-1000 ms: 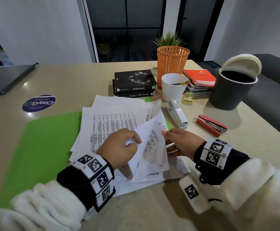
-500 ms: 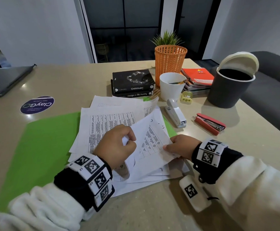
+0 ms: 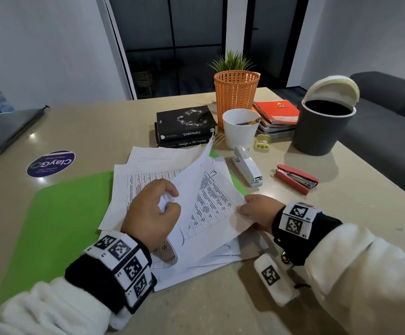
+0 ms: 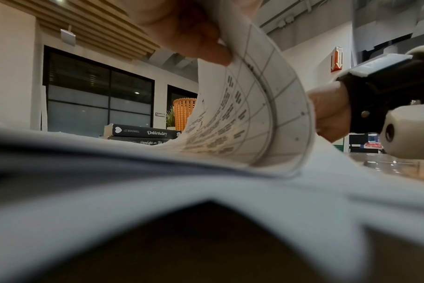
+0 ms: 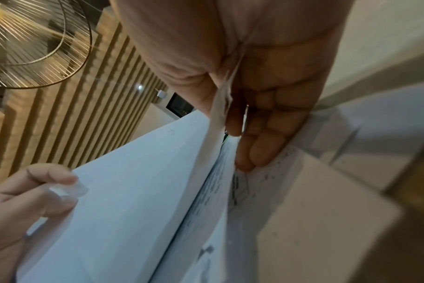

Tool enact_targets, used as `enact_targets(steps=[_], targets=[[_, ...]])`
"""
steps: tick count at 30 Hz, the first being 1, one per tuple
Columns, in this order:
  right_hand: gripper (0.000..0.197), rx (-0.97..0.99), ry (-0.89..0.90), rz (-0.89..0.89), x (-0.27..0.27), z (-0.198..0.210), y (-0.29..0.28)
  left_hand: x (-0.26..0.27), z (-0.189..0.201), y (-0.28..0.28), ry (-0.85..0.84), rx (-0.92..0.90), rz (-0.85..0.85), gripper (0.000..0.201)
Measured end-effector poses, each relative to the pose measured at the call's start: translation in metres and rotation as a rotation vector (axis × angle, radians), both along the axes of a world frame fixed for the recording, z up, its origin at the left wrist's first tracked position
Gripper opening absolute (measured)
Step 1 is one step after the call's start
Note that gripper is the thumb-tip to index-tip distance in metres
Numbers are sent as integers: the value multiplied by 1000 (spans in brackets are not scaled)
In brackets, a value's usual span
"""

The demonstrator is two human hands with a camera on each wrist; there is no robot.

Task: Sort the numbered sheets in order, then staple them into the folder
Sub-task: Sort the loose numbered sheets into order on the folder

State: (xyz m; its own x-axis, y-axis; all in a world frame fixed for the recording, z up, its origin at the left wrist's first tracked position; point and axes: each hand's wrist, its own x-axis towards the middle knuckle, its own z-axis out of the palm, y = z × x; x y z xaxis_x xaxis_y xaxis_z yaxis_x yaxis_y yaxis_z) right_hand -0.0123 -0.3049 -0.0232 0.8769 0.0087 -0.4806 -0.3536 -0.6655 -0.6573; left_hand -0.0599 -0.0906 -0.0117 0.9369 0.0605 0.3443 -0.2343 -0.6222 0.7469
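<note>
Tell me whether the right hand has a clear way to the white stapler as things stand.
Probably yes, once freed. The white stapler lies in the open just beyond the right hand, nothing between them, but that hand is pinching a lifted sheet and must release it first.

green folder (image 3: 59, 213), orange basket (image 3: 236, 93), red stapler (image 3: 295, 178)

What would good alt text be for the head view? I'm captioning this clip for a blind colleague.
A person's left hand and right hand lift a printed sheet from a loose pile of papers lying on a green folder on a beige table. Beyond lie a white stapler, a red stapler, stacked books and a white cup.
</note>
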Motion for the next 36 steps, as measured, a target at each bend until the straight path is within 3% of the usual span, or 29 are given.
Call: enact_targets(steps=[7,11,14,17,20,27,32,36], targets=[[34,119,-21,-76,3,4,-5,1,-5,1,-38,26,-47,17],[18,313,-58,-262,4,29,-13,3,-7,1,-49,64,-81,26],[10,249,-203,-308,8,54,-25,3,-8,1,-63,85,-116,31],[24,-6,-439,-291,17,67,-49,5,-11,5,-99,120,-130,34],[17,-186,-616,-308,20,77,-75,4,-10,4,-89,163,-159,41],[11,-252,-659,-446,14,79,-110,2,-7,-3,163,294,-278,35],[19,-276,-719,-566,0,72,-125,-2,-1,-12,290,314,-319,22],[23,-244,-719,-643,-12,67,-134,-8,7,-22,416,540,-416,19]])
